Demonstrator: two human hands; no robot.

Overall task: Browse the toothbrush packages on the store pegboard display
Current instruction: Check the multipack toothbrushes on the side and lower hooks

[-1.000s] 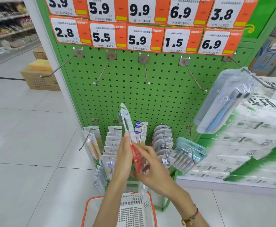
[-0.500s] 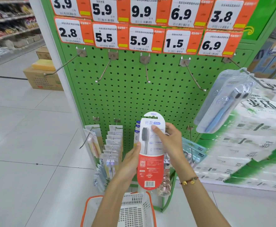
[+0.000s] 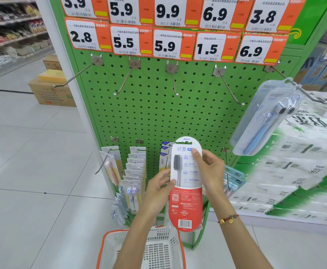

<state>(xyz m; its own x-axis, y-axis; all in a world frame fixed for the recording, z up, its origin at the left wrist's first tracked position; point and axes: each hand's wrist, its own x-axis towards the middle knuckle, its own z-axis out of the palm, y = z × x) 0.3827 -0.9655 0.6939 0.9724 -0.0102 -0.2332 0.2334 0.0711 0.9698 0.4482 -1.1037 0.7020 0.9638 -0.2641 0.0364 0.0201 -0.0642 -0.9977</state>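
A white and red toothbrush package with a grey brush head is held upright in front of the green pegboard, its printed face toward me. My left hand grips its left edge at mid height. My right hand holds its right edge, thumb on the upper face. Rows of other toothbrush packages hang on the lower hooks behind my hands. A clear pack with blue brushes hangs on a hook at the right.
Several bare metal hooks stick out of the upper pegboard under orange price tags. A white basket with an orange rim sits below my arms. Stacked tissue packs stand right; cardboard boxes lie left.
The package turned from edge-on to face me. My right hand shifted from its lower part up to its right edge, and both hands keep holding it upright.
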